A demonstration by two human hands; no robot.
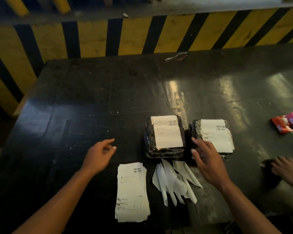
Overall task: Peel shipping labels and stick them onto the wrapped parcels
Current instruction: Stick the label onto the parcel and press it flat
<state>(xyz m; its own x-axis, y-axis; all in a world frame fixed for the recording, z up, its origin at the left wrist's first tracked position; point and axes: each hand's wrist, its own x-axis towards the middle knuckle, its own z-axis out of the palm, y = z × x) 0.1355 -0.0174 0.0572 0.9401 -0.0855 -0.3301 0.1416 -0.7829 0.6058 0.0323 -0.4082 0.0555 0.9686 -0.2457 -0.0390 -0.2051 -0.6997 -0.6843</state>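
Two parcels wrapped in black plastic lie side by side on the dark table [78,102]. The left parcel [149,137] and the right parcel [195,130] each carry a white shipping label on top. My right hand [208,161] rests flat, fingers spread, on the near left corner of the right parcel. My left hand [98,156] hovers over bare table left of the parcels, fingers loosely apart, holding nothing. A stack of unpeeled label sheets [132,191] lies near the front edge. Beside it is a heap of peeled white backing strips [174,181].
Another person's hand [286,168] rests on the table at the right edge. Red and pink tape dispensers [287,124] sit at the far right. A loose bundle of wire [176,56] lies at the table's back edge, before a yellow-and-black striped wall [134,34].
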